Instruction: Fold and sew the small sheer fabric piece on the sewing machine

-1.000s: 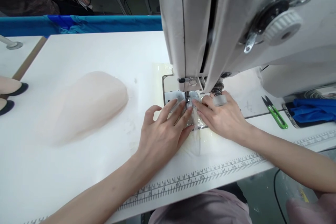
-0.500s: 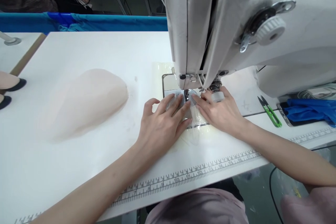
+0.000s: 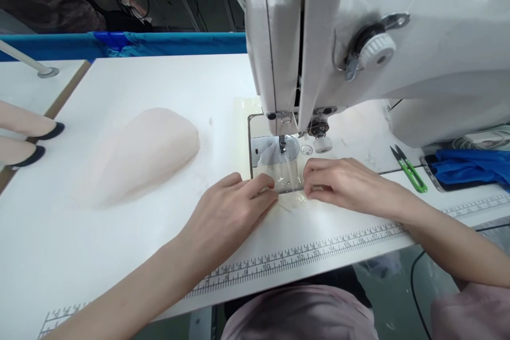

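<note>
A white sewing machine (image 3: 358, 53) stands on the white table (image 3: 159, 79), its needle and presser foot (image 3: 282, 144) over a metal plate. A small piece of sheer, nearly clear fabric (image 3: 287, 172) lies stretched from the needle toward me. My left hand (image 3: 229, 210) pinches the fabric's near left edge with curled fingers. My right hand (image 3: 342, 183) holds the near right edge, fingers bent and pressed together. Both hands sit just in front of the needle plate.
A heap of pale peach sheer fabric (image 3: 139, 154) lies left of the machine. Green thread snips (image 3: 408, 168), a phone under blue cloth (image 3: 470, 166) lie at the right. A printed ruler (image 3: 303, 257) runs along the table's front edge. Two peach forms with black tips (image 3: 30, 138) sit far left.
Both hands have pulled back from under the presser foot toward me, drawing the sheer fabric out. Their fingers went from flat to curled on the fabric's near edge.
</note>
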Motion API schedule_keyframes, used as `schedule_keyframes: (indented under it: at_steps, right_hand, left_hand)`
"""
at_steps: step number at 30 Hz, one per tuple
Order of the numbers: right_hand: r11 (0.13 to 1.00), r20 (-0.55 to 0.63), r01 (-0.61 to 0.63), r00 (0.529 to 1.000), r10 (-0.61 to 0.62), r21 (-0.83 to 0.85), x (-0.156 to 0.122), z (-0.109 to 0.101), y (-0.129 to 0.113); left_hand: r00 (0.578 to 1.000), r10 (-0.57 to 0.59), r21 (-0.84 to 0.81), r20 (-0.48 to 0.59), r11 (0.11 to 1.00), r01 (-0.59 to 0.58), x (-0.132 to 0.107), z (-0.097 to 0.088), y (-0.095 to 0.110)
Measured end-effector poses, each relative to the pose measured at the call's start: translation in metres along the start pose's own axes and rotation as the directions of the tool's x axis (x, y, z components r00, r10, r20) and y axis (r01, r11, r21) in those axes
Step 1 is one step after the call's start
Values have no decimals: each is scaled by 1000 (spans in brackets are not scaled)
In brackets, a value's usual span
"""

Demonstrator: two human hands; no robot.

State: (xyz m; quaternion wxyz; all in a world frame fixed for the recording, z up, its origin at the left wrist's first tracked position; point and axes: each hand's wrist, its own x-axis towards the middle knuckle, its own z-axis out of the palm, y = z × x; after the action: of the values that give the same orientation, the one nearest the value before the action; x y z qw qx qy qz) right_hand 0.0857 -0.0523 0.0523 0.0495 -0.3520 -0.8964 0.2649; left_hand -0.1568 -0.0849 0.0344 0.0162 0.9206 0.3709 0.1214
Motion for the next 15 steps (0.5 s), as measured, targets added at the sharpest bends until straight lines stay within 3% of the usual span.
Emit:
schedule_keyframes:
  at_steps: [5,8,11,15]
  right_hand:
    - [953,-102,-123,982,157,276,1,1,1]
    - [933,-153,-123,971,184,339,1,3,2]
    - [916,-172,-98,969,176,389,2,3,2]
    - [975,-177,-50,980,89,216,3,4,0]
  left_hand:
    - [963,-253,-307,98,912,271,6,-6,4]
    - [970,-204,-288,134,929,235,10,-6,6]
    - [973,-209,-220,100,949,226,12,-3,8]
    - [952,-294,-283,86,909,307,15,-5,6]
